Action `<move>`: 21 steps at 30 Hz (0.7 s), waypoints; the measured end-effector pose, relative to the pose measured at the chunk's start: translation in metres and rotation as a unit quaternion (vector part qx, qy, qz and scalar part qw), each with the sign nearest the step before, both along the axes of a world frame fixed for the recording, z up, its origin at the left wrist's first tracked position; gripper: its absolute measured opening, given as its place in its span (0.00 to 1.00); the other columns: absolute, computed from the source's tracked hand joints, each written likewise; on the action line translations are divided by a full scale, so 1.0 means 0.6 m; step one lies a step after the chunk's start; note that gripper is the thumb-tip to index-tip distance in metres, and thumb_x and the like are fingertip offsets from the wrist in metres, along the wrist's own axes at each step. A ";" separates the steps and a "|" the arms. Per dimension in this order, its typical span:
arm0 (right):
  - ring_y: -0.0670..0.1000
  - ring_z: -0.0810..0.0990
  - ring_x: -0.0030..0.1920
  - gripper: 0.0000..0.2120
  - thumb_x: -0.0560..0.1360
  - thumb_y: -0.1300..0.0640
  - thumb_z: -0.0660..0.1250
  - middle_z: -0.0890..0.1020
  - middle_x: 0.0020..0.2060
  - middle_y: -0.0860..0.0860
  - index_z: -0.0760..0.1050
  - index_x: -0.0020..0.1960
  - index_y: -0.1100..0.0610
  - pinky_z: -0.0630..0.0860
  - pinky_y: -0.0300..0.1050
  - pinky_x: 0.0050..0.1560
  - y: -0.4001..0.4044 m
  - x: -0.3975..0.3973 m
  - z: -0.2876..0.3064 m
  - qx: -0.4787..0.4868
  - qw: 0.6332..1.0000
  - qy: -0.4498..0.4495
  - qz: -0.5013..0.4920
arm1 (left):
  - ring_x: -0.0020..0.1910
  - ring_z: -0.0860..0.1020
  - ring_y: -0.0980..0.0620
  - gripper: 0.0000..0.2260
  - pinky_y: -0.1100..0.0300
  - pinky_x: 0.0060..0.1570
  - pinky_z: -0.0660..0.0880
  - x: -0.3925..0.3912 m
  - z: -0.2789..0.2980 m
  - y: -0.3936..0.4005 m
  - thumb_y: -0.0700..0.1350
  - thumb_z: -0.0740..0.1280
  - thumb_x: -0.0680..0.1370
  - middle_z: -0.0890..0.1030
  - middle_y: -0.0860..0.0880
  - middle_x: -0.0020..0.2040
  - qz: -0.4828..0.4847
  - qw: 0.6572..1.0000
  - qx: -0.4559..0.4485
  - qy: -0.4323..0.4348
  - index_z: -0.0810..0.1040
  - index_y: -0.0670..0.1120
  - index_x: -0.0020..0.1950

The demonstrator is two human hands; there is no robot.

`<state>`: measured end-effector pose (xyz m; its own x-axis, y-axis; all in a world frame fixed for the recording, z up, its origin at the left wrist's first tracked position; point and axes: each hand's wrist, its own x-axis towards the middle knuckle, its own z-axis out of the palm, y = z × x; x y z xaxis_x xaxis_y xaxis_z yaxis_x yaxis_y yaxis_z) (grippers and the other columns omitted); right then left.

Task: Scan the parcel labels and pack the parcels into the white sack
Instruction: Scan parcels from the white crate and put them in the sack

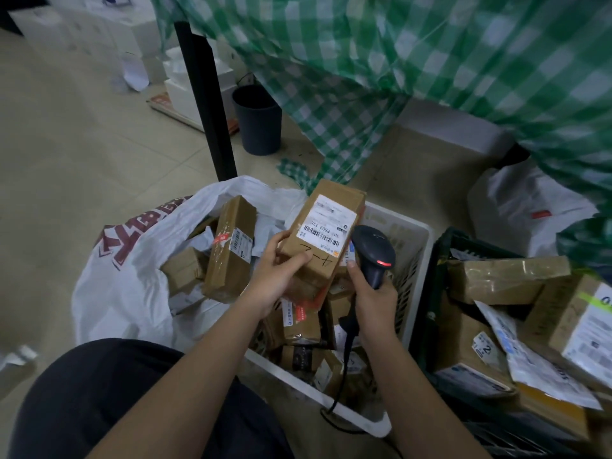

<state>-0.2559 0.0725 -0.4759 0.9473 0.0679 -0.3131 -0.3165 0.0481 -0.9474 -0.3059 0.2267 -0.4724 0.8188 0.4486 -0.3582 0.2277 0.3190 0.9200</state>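
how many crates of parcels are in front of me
2: a white crate in the middle, under both hands, and a dark green crate to its right. Both hold parcels. Others may be hidden beyond the frame edge.

Floor: pale beige tile, scuffed. Black table leg at 12 o'clock, green-and-white checked cloth draped from 12 to 2. Dark bin just beside the leg. White boxes stacked at 11 o'clock. Light dim.
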 end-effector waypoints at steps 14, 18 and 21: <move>0.48 0.82 0.45 0.11 0.71 0.57 0.75 0.84 0.44 0.52 0.77 0.52 0.55 0.77 0.42 0.45 -0.058 -0.004 0.081 -0.016 0.995 -0.010 0.093 | 0.57 0.75 0.54 0.29 0.58 0.52 0.76 -0.057 0.123 0.031 0.54 0.77 0.67 0.70 0.55 0.65 -0.144 0.972 0.179 0.043 0.68 0.57 0.63; 0.49 0.84 0.42 0.12 0.70 0.59 0.76 0.85 0.40 0.51 0.77 0.51 0.55 0.78 0.45 0.45 -0.056 -0.021 0.087 -0.004 0.991 0.007 0.131 | 0.40 0.80 0.60 0.18 0.68 0.35 0.74 -0.071 0.132 0.039 0.55 0.73 0.72 0.78 0.54 0.51 -0.090 0.975 0.197 0.048 0.74 0.51 0.57; 0.53 0.84 0.46 0.12 0.69 0.60 0.76 0.85 0.43 0.54 0.77 0.50 0.57 0.80 0.52 0.51 -0.040 -0.024 0.082 -0.006 0.995 0.012 0.101 | 0.45 0.81 0.56 0.17 0.62 0.42 0.73 -0.077 0.134 0.036 0.61 0.67 0.74 0.81 0.51 0.52 -0.057 0.977 0.197 0.052 0.77 0.51 0.55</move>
<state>-0.2705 0.0485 -0.4268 0.9071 0.2524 -0.3369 -0.3409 -0.0291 -0.9396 -0.3519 0.2486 -0.3922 0.8393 0.4772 -0.2605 0.3406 -0.0881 0.9361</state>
